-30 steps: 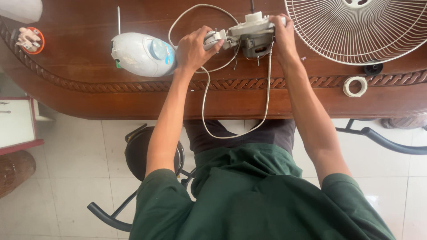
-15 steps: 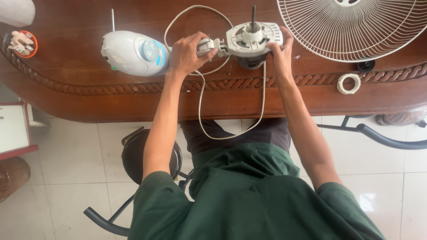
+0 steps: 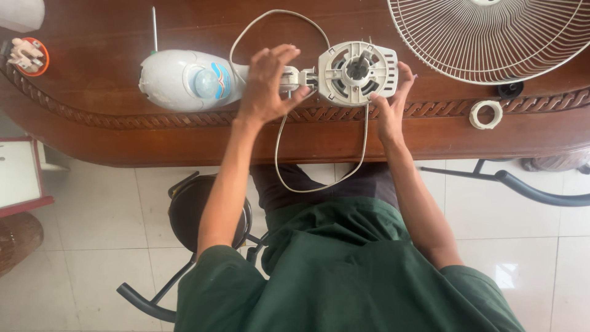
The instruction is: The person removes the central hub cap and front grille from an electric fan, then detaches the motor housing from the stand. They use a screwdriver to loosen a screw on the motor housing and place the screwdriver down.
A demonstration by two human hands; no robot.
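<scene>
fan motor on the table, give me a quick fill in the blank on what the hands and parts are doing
1. The left hand rests on the grey bracket beside the fan motor, and the ____ hand steadies the motor's other side.
2. The white wire guard lies on the ____ table.
3. A grey cord loops down off the table edge toward the person's ____.
4. Left of the left hand lies a white, egg-shaped ____.

Missing words: right; wooden; lap; housing
</scene>
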